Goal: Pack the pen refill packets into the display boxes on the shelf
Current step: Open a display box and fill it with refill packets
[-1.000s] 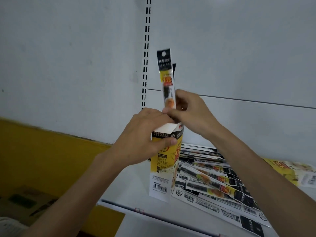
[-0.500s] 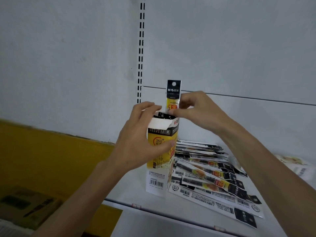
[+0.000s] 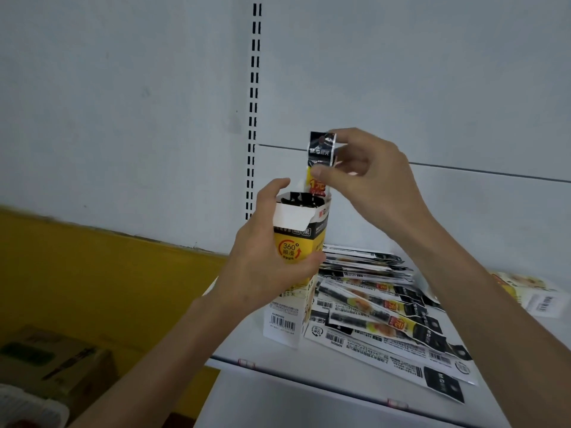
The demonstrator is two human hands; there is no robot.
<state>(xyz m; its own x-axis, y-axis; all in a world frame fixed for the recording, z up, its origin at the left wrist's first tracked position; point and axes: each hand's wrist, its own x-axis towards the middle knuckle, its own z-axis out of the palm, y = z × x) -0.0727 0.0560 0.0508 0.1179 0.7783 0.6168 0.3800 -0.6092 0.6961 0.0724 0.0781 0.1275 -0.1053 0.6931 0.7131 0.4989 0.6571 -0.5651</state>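
A yellow, white and black display box (image 3: 289, 307) stands upright on the white shelf (image 3: 309, 375), its top flap open. My left hand (image 3: 262, 257) wraps around the box's middle. Above the opening, my right hand (image 3: 367, 177) pinches the black top of a pen refill packet (image 3: 321, 152), whose lower end is inside the box. Dark tops of other packets show in the opening. A pile of loose refill packets (image 3: 380, 307) lies fanned out on the shelf just right of the box.
A slotted metal upright (image 3: 254, 103) runs down the grey back wall. A flattened yellow and white box (image 3: 531, 291) lies at the shelf's far right. A cardboard carton (image 3: 52, 359) sits low on the left before a yellow wall.
The packet has gone down into the box, from mostly above it to only its top sticking out. My right hand has shifted up to the packet's black end. My left hand stays on the box.
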